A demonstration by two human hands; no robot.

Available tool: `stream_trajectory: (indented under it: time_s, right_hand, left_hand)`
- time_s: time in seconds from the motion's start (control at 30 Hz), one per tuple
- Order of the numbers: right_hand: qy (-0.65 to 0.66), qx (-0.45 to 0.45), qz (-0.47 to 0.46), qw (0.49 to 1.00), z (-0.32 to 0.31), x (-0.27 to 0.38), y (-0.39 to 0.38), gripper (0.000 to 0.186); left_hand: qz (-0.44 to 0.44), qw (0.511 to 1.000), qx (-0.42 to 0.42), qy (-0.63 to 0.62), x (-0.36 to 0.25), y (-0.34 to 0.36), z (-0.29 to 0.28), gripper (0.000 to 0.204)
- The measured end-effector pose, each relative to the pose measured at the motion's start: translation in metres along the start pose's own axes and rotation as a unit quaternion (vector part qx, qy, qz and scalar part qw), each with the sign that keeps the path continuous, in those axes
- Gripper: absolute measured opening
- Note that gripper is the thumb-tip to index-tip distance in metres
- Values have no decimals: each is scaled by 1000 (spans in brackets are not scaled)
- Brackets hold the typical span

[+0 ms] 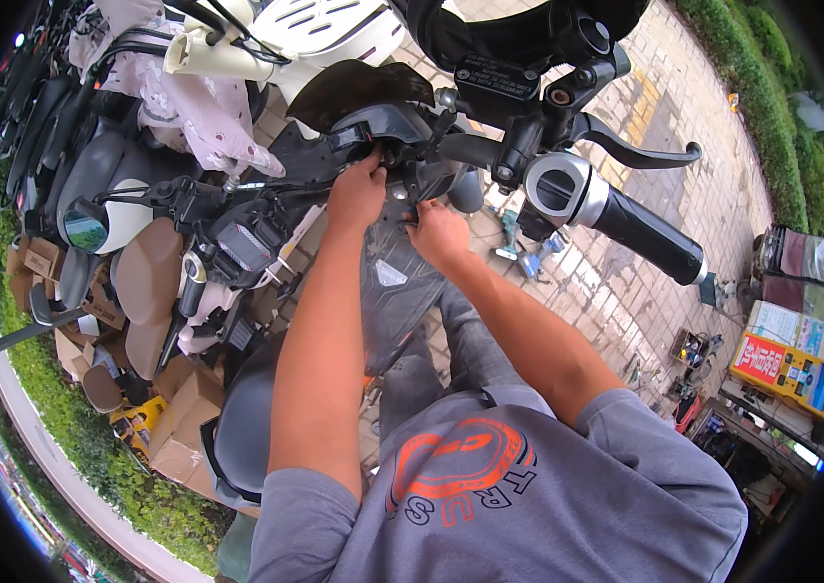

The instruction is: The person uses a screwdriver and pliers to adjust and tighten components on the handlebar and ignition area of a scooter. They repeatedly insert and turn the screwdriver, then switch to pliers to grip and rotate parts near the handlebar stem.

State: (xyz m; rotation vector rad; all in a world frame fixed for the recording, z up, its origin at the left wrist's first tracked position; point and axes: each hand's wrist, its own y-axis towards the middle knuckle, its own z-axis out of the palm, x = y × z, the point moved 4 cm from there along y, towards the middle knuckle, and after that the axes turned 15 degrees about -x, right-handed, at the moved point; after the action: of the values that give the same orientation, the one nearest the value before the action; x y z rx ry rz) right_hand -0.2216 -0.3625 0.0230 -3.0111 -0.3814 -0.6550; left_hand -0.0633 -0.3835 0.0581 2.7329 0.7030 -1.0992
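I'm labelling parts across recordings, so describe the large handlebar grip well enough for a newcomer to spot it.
Start at the person's right hand. Up and to its right in the picture, the large black grip slants down rightward over the paving. Its silver collar sets it apart from the thin black lever just above.

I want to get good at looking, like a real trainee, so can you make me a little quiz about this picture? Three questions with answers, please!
1. True or false: the right hand is holding the black grip.
2. Which reaches higher in the picture?
A) the right hand
B) the left hand
3. Fill the gap: the cardboard boxes are on the person's ____ side.

Key:
1. False: it is by the dark panel.
2. B
3. left
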Motion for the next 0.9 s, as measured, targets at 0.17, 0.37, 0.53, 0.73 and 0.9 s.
stream_trajectory:
  time_s: [0.17, 0.37, 0.53, 0.73, 0.9]
  right_hand:
    - [-50, 50, -2, 997, 2, -12, -3, 29]
    - [-53, 90, -53, 993, -21, -7, -4, 31]
    - [-28, 68, -43, 996, -36, -15, 2, 31]
    - [-27, 49, -61, 997, -38, -15, -2, 32]
    - [-8, 63, -27, 998, -33, -17, -3, 34]
  left_hand:
    - [-1, 1000, -3, -14, -2, 0, 0, 41]
    - [-27, 997, -72, -18, -2, -7, 2, 36]
    - [2, 992, -125, -13, -11, -13, 7, 31]
    - [-29, 985, -167, -27, -8, -6, 9, 24]
    - [-69, 984, -157, -58, -19, -6, 8, 28]
